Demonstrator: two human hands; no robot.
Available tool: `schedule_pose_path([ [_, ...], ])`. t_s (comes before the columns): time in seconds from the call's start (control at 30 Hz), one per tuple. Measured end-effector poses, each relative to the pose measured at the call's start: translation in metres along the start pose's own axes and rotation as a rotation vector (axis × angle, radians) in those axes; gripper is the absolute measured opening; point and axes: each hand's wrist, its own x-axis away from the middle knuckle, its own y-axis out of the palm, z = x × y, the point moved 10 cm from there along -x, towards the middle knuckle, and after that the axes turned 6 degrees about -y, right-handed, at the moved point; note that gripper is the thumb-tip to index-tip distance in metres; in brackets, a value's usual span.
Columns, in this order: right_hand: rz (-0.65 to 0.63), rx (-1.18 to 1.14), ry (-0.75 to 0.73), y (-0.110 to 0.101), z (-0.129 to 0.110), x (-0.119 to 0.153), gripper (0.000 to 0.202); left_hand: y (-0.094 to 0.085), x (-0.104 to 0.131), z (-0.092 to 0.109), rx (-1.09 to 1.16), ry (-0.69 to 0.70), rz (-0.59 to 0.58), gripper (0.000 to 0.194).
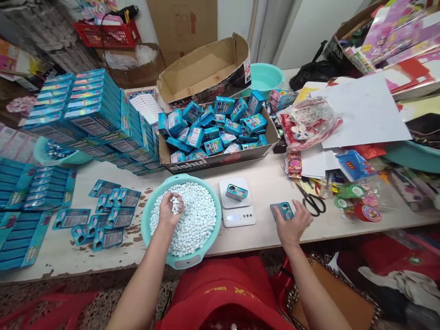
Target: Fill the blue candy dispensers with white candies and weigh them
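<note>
White candies (197, 215) fill a round teal basin (146, 220) near the table's front edge. Over its left part, my left hand (169, 211) is cupped, palm up, around several candies. A blue tin (237, 192) lies on the white kitchen scale (239, 217) to the right of the basin. Farther right, my right hand (294, 224) hovers at a flat blue piece (282, 211) on the table, fingers apart; its fingertips partly cover the piece's right side.
Behind the basin stands a cardboard box (220, 160) full of blue tins. Flat blue packages (115, 217) lie at left, before stacked blue boxes (92, 110). Black scissors (314, 204) and a plastic bag (305, 121) are at right.
</note>
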Motion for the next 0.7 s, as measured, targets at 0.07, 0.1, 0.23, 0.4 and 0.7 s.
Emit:
schedule_pose_path([
  [0.07,-0.111,-0.126,-0.125,0.028,-0.038,-0.004,0.066,0.004,-0.003,-0.006,0.086,-0.051,-0.018,0.029],
  [0.1,-0.189,-0.203,-0.154,0.046,-0.055,-0.005,0.066,0.004,-0.005,-0.009,0.114,-0.075,-0.012,0.032],
  [0.23,-0.455,-0.445,-0.090,0.102,-0.102,-0.008,0.046,0.009,-0.003,-0.016,0.109,-0.113,0.028,0.035],
  [0.4,-0.435,-0.554,-0.234,0.065,-0.173,-0.017,0.030,0.055,0.034,0.002,0.067,0.014,-0.069,0.042],
  [0.7,-0.572,-0.561,-0.435,0.055,-0.263,0.015,0.023,0.094,0.084,0.048,-0.070,0.564,-0.070,0.044],
])
